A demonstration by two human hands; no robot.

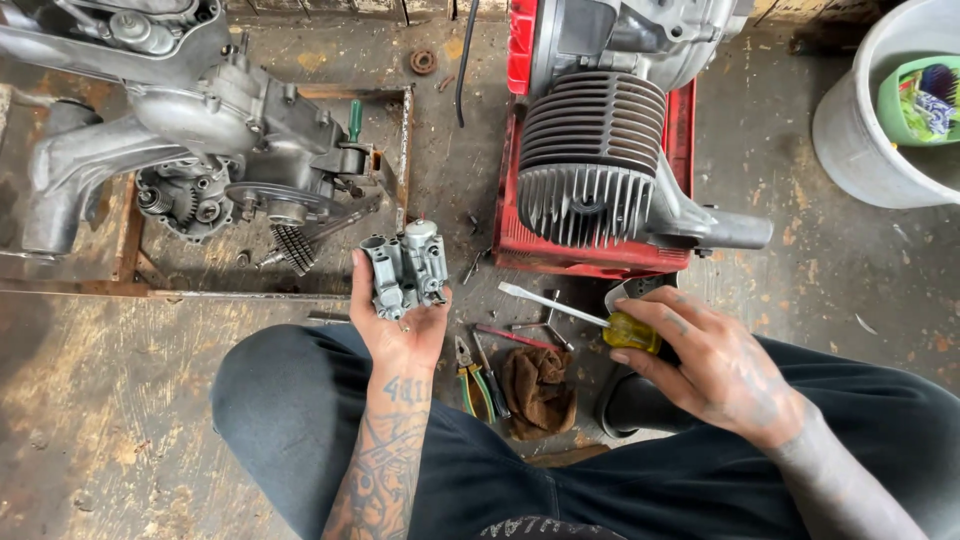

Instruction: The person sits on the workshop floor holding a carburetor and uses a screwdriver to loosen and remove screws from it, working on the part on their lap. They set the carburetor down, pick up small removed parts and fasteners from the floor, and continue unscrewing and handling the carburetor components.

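My left hand [402,322] holds a small grey metal carburettor [407,268] upright in its palm, above my left knee. To the right, my right hand [712,360] grips a flat-blade screwdriver [572,312] by its yellow handle. The blade points left toward the carburettor but stays a little apart from it. Both forearms are bare, and dark trousers cover my knees at the bottom of the view.
A finned engine cylinder [592,155] rests on a red tray [585,258]. A grey engine case [200,130] lies in a rusty frame at left. Pliers [472,378], a brown rag [538,390] and a red-handled tool [515,336] lie on the stained floor. A white bucket [860,130] stands at right.
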